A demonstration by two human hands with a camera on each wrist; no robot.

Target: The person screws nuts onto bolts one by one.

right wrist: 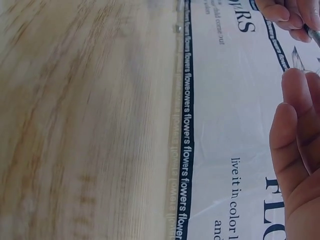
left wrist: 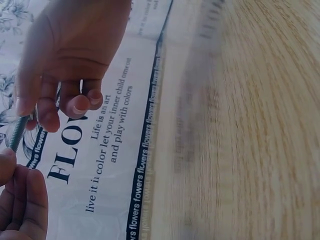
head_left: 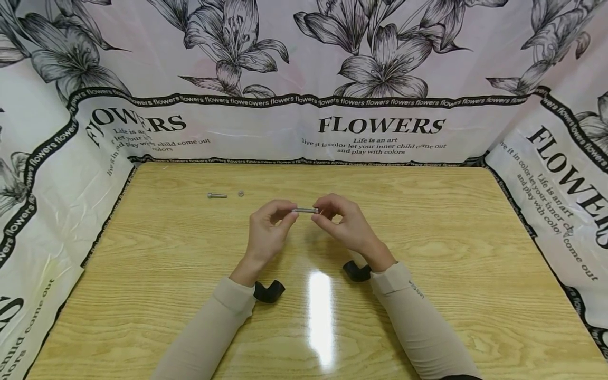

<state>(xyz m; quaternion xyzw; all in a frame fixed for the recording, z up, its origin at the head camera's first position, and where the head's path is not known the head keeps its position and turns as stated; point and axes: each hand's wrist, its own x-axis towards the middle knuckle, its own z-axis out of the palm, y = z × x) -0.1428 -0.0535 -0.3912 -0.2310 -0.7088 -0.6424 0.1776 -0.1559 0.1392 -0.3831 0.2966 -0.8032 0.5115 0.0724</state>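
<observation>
A slim silver bolt point(head_left: 305, 210) is held level above the table between my two hands. My left hand point(head_left: 267, 232) pinches its left end between thumb and fingertips. At the other end, my right hand point(head_left: 350, 224) has thumb and fingers around the thicker end; I cannot tell whether that is the head or a nut. The left wrist view shows the threaded shank point(left wrist: 17, 134) bridging both hands' fingertips. A second bolt point(head_left: 217, 196) lies on the table, beyond and left of my hands, with a small nut point(head_left: 240, 193) just right of it.
The wood-grain table point(head_left: 427, 221) is bordered by a white floral sheet point(head_left: 266, 137) at the back and both sides. One black bent piece point(head_left: 269, 292) sits at the inner side of my left cuff, another black piece point(head_left: 356, 271) by the right.
</observation>
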